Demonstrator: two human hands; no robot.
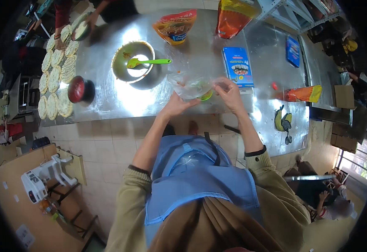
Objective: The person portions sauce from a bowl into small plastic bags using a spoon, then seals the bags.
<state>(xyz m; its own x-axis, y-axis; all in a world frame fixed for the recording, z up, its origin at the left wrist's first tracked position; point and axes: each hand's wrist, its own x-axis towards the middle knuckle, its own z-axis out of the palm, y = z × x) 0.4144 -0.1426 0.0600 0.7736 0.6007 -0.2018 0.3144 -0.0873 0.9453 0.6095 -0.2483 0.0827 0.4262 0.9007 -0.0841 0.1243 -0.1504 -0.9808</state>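
A crumpled clear plastic bag (189, 86) is between my hands at the near edge of the steel table. My left hand (178, 105) grips its near left side, the thumb stretched along the bottom. On the other side, my right hand (228, 93) pinches the bag's right edge between thumb and fingers. A bright green rounded piece (207, 96) shows at the bag's lower right; the rest of it is hidden by the plastic. Beyond my left hand stands a large metal bowl (117, 63) with traces of sauce, and a green spatula (150, 61) lies across its rim.
Red-orange pouches (176, 27) stand at the table's far side. A blue box (238, 67) lies right of my hands, near an orange packet (303, 94) and dark scissors (287, 130). Flat dough rounds (52, 80) and a red-lined bowl (77, 89) are left. Another person's hands (92, 20) hold a bowl there.
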